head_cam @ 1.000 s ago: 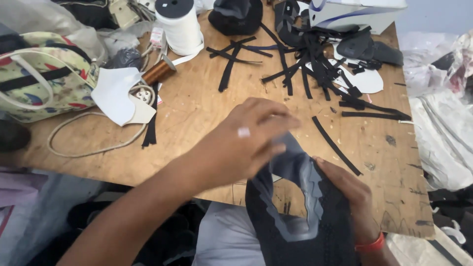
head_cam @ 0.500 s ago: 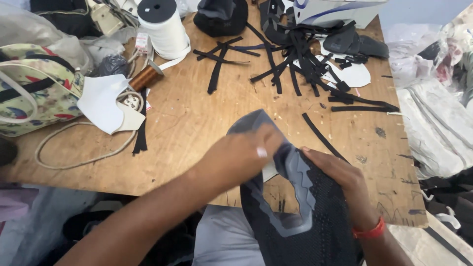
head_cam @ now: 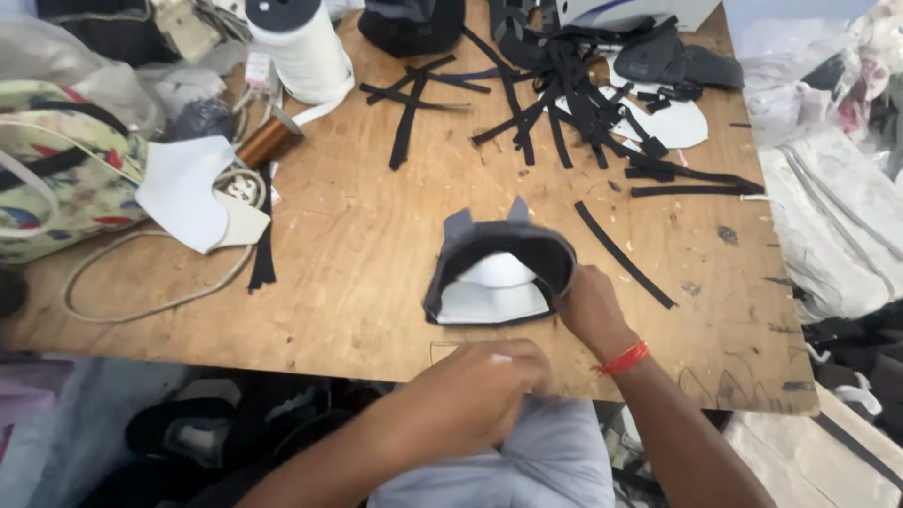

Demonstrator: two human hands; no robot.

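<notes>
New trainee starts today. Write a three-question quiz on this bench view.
1. True or false: the right hand grips the dark shoe upper.
2. Which stands at the table's far edge? A) white thread cone B) a red bucket C) a kettle
3. Fill in: the lining seen inside the upper is ____.

Key: 1 true. 2 A. 3 white. The left hand is at the near edge, apart from the upper; black strips lie beyond it.
</notes>
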